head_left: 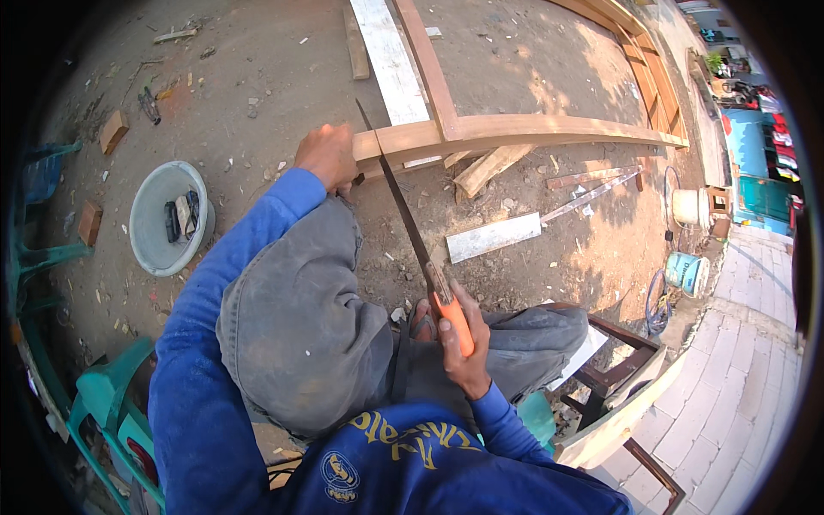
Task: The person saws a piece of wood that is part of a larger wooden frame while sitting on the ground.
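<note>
Every stroke of the handsaw, gripped by the right hand, should run square to the wooden beam, clear of the left hand clasping it.

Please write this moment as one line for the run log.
left hand: holding wooden beam at its end | right hand: gripping orange-handled saw | saw: across beam, beside left hand | pale basin: on ground, left
</note>
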`<state>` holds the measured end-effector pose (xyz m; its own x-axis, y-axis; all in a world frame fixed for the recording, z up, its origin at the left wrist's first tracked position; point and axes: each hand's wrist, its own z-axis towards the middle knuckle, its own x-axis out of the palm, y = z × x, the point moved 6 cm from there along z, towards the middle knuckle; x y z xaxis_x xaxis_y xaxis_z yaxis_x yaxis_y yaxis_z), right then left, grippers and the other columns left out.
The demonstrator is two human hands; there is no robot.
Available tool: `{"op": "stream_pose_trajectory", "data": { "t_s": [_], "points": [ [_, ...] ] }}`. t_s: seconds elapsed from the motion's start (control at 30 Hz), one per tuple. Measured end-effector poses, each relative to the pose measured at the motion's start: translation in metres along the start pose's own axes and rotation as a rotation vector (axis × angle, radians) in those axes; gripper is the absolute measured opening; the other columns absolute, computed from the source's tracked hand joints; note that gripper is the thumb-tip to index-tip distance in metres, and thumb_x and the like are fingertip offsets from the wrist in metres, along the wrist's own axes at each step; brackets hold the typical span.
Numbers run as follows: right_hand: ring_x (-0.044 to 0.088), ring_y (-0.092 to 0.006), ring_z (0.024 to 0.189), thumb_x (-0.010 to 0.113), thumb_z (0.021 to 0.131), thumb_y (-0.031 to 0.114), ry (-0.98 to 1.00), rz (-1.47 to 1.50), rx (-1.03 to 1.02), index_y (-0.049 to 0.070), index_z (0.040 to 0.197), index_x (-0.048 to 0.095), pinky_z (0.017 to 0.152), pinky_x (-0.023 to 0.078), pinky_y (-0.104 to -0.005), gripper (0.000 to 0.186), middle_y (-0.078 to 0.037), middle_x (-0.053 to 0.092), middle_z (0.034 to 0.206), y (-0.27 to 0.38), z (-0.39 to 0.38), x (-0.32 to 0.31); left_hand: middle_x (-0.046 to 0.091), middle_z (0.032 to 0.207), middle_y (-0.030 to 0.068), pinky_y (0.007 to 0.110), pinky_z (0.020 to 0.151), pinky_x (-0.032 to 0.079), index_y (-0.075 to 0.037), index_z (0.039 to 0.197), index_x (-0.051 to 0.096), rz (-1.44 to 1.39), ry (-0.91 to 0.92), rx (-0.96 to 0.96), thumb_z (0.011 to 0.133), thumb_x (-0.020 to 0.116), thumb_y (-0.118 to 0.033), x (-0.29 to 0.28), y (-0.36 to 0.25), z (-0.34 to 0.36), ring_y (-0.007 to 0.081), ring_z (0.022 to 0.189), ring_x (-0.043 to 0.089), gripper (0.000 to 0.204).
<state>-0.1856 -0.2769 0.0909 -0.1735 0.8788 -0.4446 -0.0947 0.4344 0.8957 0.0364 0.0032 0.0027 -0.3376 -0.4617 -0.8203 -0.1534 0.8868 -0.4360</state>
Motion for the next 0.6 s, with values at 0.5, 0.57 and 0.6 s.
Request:
{"op": "stream_pose_trajectory", "data": {
  "t_s": [0.5,0.57,0.6],
  "points": [
    [0.064,-0.0353,0.125,0.063,0.094,0.011,-0.103,0.207,-0.175,-0.002,0.148,0.047,0.104,0.049,-0.0391,0.057,-0.024,0.061,0.138,-0.049,0.137,0.086,0.075,0.090,0.0237,0.048,0.082,0.059,0.000,0.110,0.068,0.071,-0.060,0.048,0.061,0.087,-0.015,0.002,-0.008,-0.005,0.0411,0.090,0.074,0.054],
    [0.063,-0.0372,0.126,0.064,0.094,0.013,-0.098,0.186,-0.214,-0.001,0.149,0.046,0.105,0.049,-0.0406,0.059,-0.024,0.060,0.141,-0.054,0.132,0.084,0.075,0.089,0.0228,0.048,0.081,0.059,0.000,0.110,0.069,0.076,-0.108,0.048,0.063,0.087,-0.018,-0.001,-0.011,-0.005,0.0411,0.090,0.074,0.053],
    [0.063,-0.0372,0.126,0.064,0.094,0.013,-0.108,0.181,-0.208,-0.001,0.149,0.046,0.105,0.049,-0.0406,0.059,-0.024,0.060,0.141,-0.059,0.132,0.081,0.075,0.089,0.0228,0.048,0.081,0.059,0.000,0.110,0.069,0.076,-0.103,0.059,0.063,0.087,-0.018,0.001,-0.013,-0.002,0.0411,0.090,0.074,0.053]
  ]
}}
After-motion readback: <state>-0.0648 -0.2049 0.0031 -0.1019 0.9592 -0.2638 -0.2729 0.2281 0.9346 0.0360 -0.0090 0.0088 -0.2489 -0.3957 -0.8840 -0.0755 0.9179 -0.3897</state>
